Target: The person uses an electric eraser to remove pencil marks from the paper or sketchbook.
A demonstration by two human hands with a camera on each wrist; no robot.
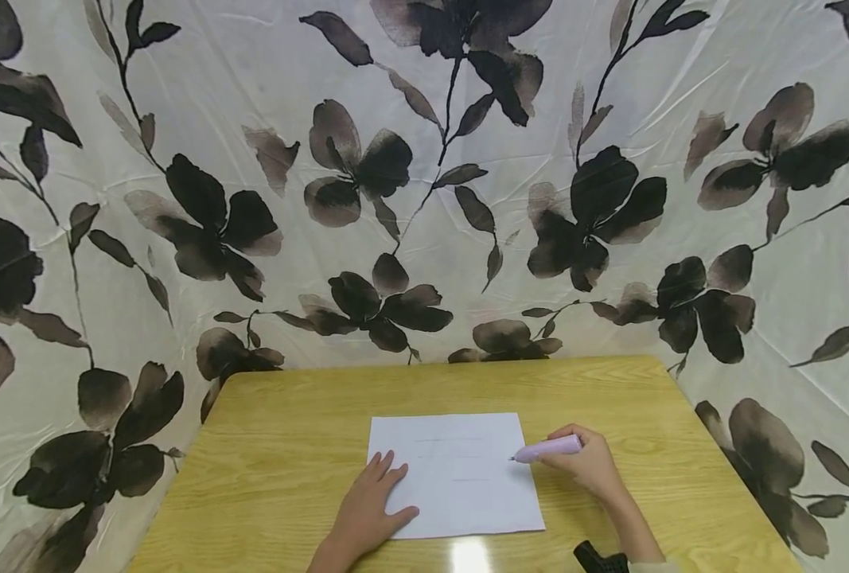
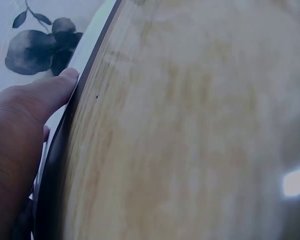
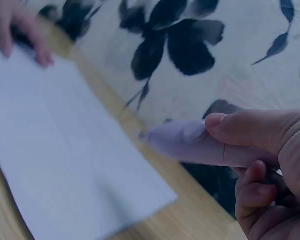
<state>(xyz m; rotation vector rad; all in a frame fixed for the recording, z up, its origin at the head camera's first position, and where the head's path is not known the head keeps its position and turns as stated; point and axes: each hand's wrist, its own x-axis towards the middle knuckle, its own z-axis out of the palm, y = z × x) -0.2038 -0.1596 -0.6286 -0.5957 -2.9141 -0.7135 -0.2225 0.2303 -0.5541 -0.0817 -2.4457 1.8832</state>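
Observation:
A white sheet of paper (image 1: 460, 501) with a few faint thin lines lies on the wooden table. My left hand (image 1: 370, 509) rests on its left side, fingers spread and fairly straight. In the left wrist view only the thumb side of that hand (image 2: 20, 125) shows, with much of the paper hidden. At the sheet's right edge, my right hand (image 1: 589, 465) grips a thick lavender pen (image 1: 549, 449) between thumb and fingers. The pen (image 3: 190, 142) points left with its thin tip over the paper, seemingly a little above it. A shadow falls on the sheet beneath.
The yellow wooden table (image 1: 274, 446) extends around the paper on all sides. A floral black-and-white cloth (image 1: 410, 239) hangs behind and beside it. Near my right wrist is a black device (image 1: 601, 559). Light reflects off the table just below the sheet.

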